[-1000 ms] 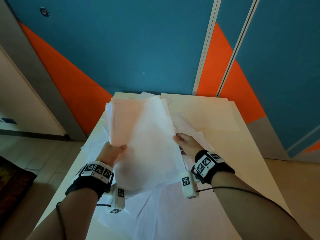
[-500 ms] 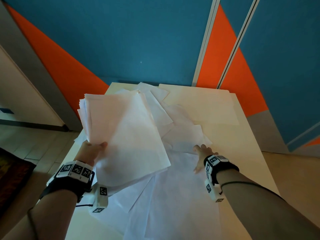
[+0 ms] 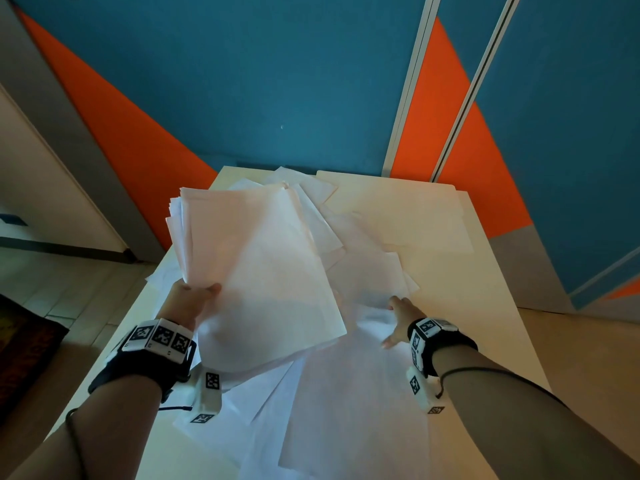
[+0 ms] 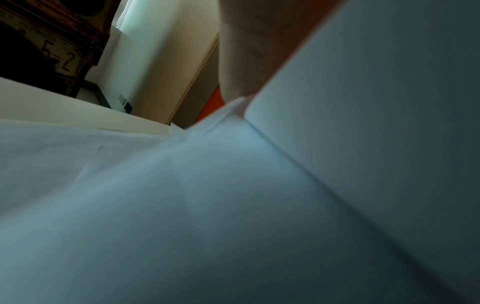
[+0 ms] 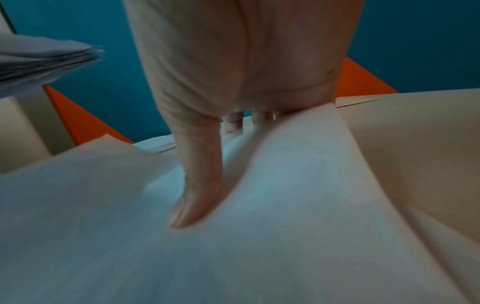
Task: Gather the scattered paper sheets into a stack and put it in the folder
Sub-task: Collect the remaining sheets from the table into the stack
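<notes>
The gathering step is under way and not yet finished: the left hand (image 3: 188, 303) holds a partial stack (image 3: 256, 268) lifted off the surface (image 3: 485, 323), its grip closed on the stack's near left edge with the thumb on top, while loose sheets (image 3: 346, 410) lie overlapping on the surface below and ahead. The right hand (image 3: 398, 318) reaches low to the next sheet (image 3: 367, 271), palm down; the right wrist view shows its thumb (image 5: 197, 197) stretched flat on the paper and a sheet edge bowing up against the palm, so its grip is wide, with nothing pinched so far. The folder (image 3: 408, 209) lies at the far right of the surface, partly under stray sheets. The next move likely calls for pinching that raised edge and carrying the sheet onto the held stack, squaring the edges so none slips out.
</notes>
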